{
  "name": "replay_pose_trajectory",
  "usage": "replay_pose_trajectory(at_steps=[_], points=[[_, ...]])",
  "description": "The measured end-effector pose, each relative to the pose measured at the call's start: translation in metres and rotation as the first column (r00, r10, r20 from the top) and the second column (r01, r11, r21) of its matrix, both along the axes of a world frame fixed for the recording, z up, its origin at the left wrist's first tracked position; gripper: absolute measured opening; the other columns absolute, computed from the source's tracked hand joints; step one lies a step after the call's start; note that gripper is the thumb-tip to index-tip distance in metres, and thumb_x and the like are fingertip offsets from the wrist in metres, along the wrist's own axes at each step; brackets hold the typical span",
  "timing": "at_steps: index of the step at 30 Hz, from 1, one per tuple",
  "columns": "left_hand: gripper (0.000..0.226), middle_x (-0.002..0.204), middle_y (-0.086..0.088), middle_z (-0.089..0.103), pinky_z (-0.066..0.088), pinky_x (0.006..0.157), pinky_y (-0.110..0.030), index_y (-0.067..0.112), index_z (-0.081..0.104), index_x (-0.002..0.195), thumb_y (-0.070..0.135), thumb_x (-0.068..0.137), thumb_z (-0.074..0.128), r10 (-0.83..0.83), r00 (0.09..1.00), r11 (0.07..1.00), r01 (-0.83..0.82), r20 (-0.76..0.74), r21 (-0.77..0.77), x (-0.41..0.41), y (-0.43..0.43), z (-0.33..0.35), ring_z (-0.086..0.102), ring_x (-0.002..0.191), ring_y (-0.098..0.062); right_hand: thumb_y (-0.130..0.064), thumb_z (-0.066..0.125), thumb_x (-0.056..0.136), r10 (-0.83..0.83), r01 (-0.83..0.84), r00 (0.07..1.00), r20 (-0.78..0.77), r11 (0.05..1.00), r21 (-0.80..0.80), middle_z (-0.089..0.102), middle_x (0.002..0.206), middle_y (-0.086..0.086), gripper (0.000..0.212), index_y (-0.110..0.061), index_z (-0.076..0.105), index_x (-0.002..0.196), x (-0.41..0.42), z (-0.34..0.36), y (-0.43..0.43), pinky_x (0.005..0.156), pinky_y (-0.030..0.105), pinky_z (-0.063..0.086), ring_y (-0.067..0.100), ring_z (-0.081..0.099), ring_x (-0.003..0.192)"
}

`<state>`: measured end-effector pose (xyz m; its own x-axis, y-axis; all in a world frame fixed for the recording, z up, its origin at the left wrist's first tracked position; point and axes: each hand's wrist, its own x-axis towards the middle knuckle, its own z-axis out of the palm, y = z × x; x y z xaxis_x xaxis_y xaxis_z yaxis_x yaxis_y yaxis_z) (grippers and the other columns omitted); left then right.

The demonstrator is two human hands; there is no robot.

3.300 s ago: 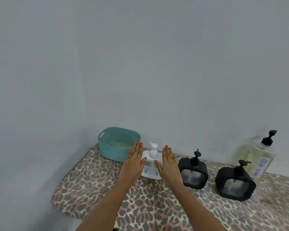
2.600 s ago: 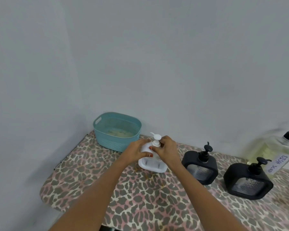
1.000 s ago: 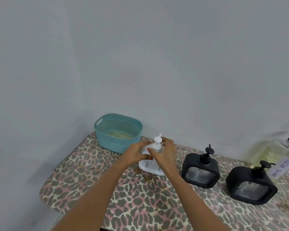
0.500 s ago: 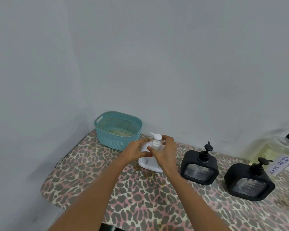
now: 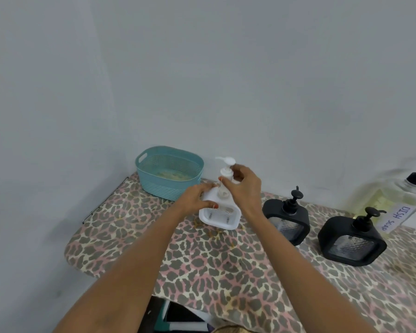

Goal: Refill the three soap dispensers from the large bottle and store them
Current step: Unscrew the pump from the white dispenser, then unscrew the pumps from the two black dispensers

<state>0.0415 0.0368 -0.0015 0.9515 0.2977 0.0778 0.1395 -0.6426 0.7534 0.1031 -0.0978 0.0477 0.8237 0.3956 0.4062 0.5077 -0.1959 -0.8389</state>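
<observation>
Left hand (image 5: 197, 197) was on the white dispenser (image 5: 220, 213), fingers (image 5: 208, 203) curled round its upper left shoulder and clamped there. The body was a squat, rounded square of smooth white plastic with a clear, dimpled window in its front. It sat on the bench (image 5: 214, 267) just right of the teal basket (image 5: 169, 174).

Right hand (image 5: 245, 188) was up top, fingers (image 5: 235, 169) pinched together on the collar of the white pump (image 5: 226, 168). The pump was raised above the body, with its thin tube running down to the opening in the top. Its long spout pointed left.

The basket was oval, a woven-look plastic mesh with a slot handle in the end, and something pale lay in its bottom.

Two black dispensers stood to the right. The nearer black dispenser (image 5: 286, 218) and the farther black dispenser (image 5: 352, 241) had the same rounded-square shape in a matte finish, each with a textured clear window and a black pump. Behind them, by the right edge, stood the large bottle (image 5: 384, 200). It was clear, with pale yellow liquid inside, a black pump, and a white label (image 5: 396, 217) hand-lettered DISH SOAP.

The bench wore a padded leopard-print cover in grey, pink and cream, rounded at its left end. It stood against a plain, pale grey wall (image 5: 202, 80), tucked into a corner on the left.
</observation>
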Motion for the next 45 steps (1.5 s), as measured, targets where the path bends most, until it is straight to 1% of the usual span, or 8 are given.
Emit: replay_pose_trajectory(at_steps=[5, 9, 20, 24, 30, 37, 42, 45], points=[[0.066, 0.139, -0.009, 0.046, 0.031, 0.102, -0.025, 0.007, 0.042, 0.135, 0.020, 0.077, 0.072, 0.016, 0.999, 1.000, -0.016, -0.031, -0.009, -0.003, -0.004, 0.004, 0.044, 0.127, -0.023, -0.017, 0.074, 0.075, -0.030, 0.024, 0.997, 0.077, 0.997, 0.071, 0.063, 0.098, 0.006, 0.040, -0.004, 0.061, 0.111, -0.001, 0.036, -0.012, 0.077, 0.015, 0.044, 0.012, 0.055, 0.085], [0.067, 0.140, -0.009, 0.046, 0.032, 0.105, -0.031, 0.011, 0.041, 0.136, 0.021, 0.077, 0.071, 0.022, 0.999, 0.999, -0.023, -0.048, -0.024, -0.004, -0.004, 0.004, 0.044, 0.127, -0.023, -0.022, 0.074, 0.076, -0.054, 0.050, 0.998, 0.040, 0.993, 0.108, 0.061, 0.087, -0.001, 0.036, -0.007, 0.063, 0.106, -0.012, 0.056, -0.025, 0.069, 0.009, 0.043, 0.009, 0.055, 0.076], [0.062, 0.137, -0.009, 0.049, 0.036, 0.104, -0.032, 0.011, 0.046, 0.132, 0.018, 0.076, 0.072, 0.021, 1.000, 1.000, -0.021, -0.016, 0.004, -0.006, -0.005, 0.003, 0.047, 0.125, -0.022, -0.025, 0.072, 0.078, 0.000, -0.076, 0.967, -0.256, 0.956, -0.285, 0.060, 0.072, 0.001, 0.024, -0.003, 0.068, 0.087, -0.066, -0.044, -0.047, 0.052, 0.011, 0.037, 0.009, 0.051, 0.062], [0.064, 0.140, -0.007, 0.046, 0.035, 0.107, -0.034, 0.013, 0.045, 0.133, 0.018, 0.076, 0.072, 0.040, 0.999, 0.999, -0.040, -0.017, -0.013, -0.006, -0.006, 0.003, 0.044, 0.126, -0.021, -0.024, 0.070, 0.080, -0.021, -0.097, 0.932, -0.362, 0.947, -0.306, 0.063, 0.068, 0.014, 0.034, 0.009, 0.065, 0.079, -0.069, -0.076, -0.039, 0.047, 0.011, 0.037, 0.015, 0.055, 0.055], [0.065, 0.140, -0.006, 0.046, 0.036, 0.107, -0.036, 0.014, 0.043, 0.134, 0.020, 0.076, 0.072, 0.054, 0.998, 0.998, -0.054, -0.016, 0.017, -0.007, -0.007, 0.001, 0.044, 0.126, -0.021, -0.025, 0.068, 0.082, -0.041, -0.122, 0.891, -0.453, 0.938, -0.324, 0.055, 0.051, -0.001, 0.030, 0.002, 0.066, 0.070, -0.066, -0.098, -0.032, 0.038, 0.008, 0.035, -0.001, 0.047, 0.032], [0.067, 0.142, -0.009, 0.042, 0.033, 0.106, -0.034, 0.010, 0.039, 0.136, 0.020, 0.078, 0.071, 0.024, 0.997, 0.996, -0.018, -0.069, 0.087, -0.006, -0.008, 0.011, 0.041, 0.128, -0.023, -0.031, 0.068, 0.081, -0.024, -0.137, 0.881, -0.472, 0.943, -0.304, 0.060, 0.059, 0.014, 0.037, 0.005, 0.069, 0.072, -0.064, -0.099, -0.037, 0.040, 0.012, 0.034, 0.004, 0.045, 0.034], [0.069, 0.135, -0.013, 0.040, 0.031, 0.097, -0.027, 0.006, 0.040, 0.131, 0.020, 0.073, 0.075, -0.032, 0.987, 0.976, 0.065, -0.158, 0.206, -0.001, -0.011, 0.025, 0.040, 0.124, -0.026, -0.027, 0.063, 0.086, 0.001, -0.166, 0.901, -0.433, 0.924, -0.343, 0.061, 0.066, 0.003, 0.026, -0.002, 0.066, 0.082, -0.053, -0.085, -0.056, 0.043, 0.007, 0.036, 0.004, 0.049, 0.044], [0.082, 0.146, -0.008, 0.028, 0.027, 0.104, -0.029, 0.012, 0.029, 0.139, 0.022, 0.072, 0.076, -0.049, 0.991, 0.974, 0.075, -0.126, 0.213, 0.002, -0.019, 0.036, 0.032, 0.132, -0.022, -0.022, 0.063, 0.086, -0.003, -0.107, 0.948, -0.320, 0.938, -0.328, 0.062, 0.073, -0.001, 0.016, -0.006, 0.066, 0.087, -0.044, -0.070, -0.076, 0.054, 0.008, 0.045, 0.003, 0.053, 0.059]])
